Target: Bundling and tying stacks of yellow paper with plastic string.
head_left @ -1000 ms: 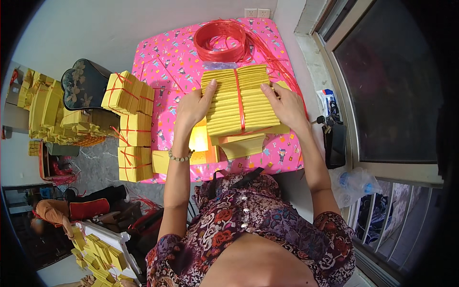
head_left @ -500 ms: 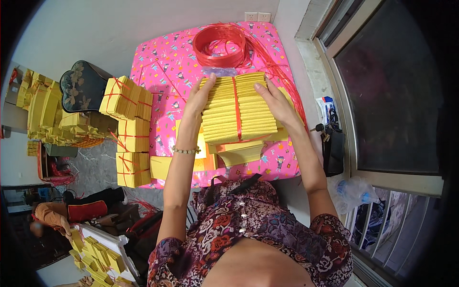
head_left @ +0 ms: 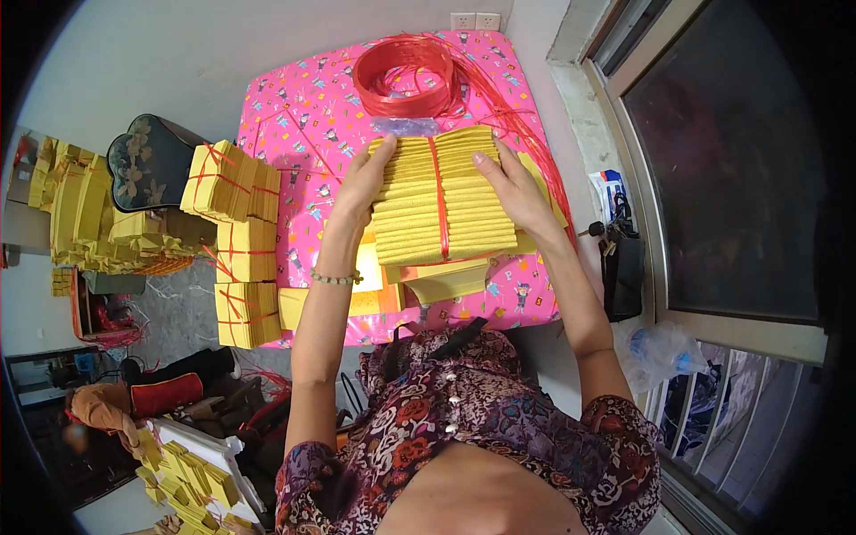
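Between my two hands is a thick bundle of folded yellow paper [head_left: 410, 201], its ridged folds lined up in rows. A red plastic strap [head_left: 440, 201] runs down its middle. My left hand [head_left: 364, 183] grips the bundle's left side, thumb near the upper corner. On the opposite side my right hand [head_left: 513, 187] holds it, with the thumb laid on top and the fingers hidden behind the edge. Under the bundle, more yellow paper [head_left: 450, 281] and an orange-edged sheet [head_left: 390, 296] lie on the pink patterned tablecloth [head_left: 308, 116].
A coil of red strapping [head_left: 406, 107] sits at the table's back, its loose strands trailing down the right side. Tied yellow bundles [head_left: 247, 312] stack along the left edge by a dark floral chair back [head_left: 147, 165]. At right are a black bag [head_left: 621, 276] and a window [head_left: 722, 178].
Both hands still hold the yellow paper bundle, which stays in nearly the same place. The view has shifted slightly, and my left forearm sits a little further left.
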Demonstrator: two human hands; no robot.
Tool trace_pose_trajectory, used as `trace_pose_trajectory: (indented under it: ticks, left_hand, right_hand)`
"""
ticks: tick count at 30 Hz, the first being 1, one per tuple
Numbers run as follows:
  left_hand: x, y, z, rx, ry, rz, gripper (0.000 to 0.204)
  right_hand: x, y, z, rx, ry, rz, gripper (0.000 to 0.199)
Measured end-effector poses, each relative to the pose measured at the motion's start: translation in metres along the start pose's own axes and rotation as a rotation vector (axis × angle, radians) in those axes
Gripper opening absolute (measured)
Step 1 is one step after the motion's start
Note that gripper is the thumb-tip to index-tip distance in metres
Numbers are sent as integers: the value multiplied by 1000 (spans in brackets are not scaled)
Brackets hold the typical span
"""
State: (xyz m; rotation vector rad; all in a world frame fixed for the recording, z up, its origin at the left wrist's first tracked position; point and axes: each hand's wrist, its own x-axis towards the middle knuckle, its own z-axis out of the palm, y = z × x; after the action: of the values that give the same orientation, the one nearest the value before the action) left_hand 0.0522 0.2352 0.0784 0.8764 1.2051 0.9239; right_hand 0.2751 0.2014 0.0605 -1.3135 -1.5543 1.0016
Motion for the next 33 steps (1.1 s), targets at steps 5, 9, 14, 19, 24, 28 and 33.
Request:
trace_pose_trajectory:
  ticks: [5,9,14,19,24,28,33]
  left_hand:
    - [14,-9,-1,-133,54,81,60]
    - [8,-3,4,-62,80,128,66]
    - [7,-5,1,-51,38,182,65]
    - [-12,5,0,-121,59,62,62]
    - [-32,-7,0,-9,-73,132,46]
    - [-25,-6,1,15,-124,151,46]
    - [-23,-12,-1,8,-143,183,45]
  right_hand:
    - [-3,-6,2,-64,72,-29,58]
    - [-4,-5,-2,-10,8,-50,60]
    - [-8,-8,0,125,4,29,58]
    - [-9,2,-11,398,-19,158,60]
    - [-6,-8,-12,390,-52,165,64]
    - [2,-1,-6,433,-112,174,64]
    - [-1,-2,-4,531,-116,215,64]
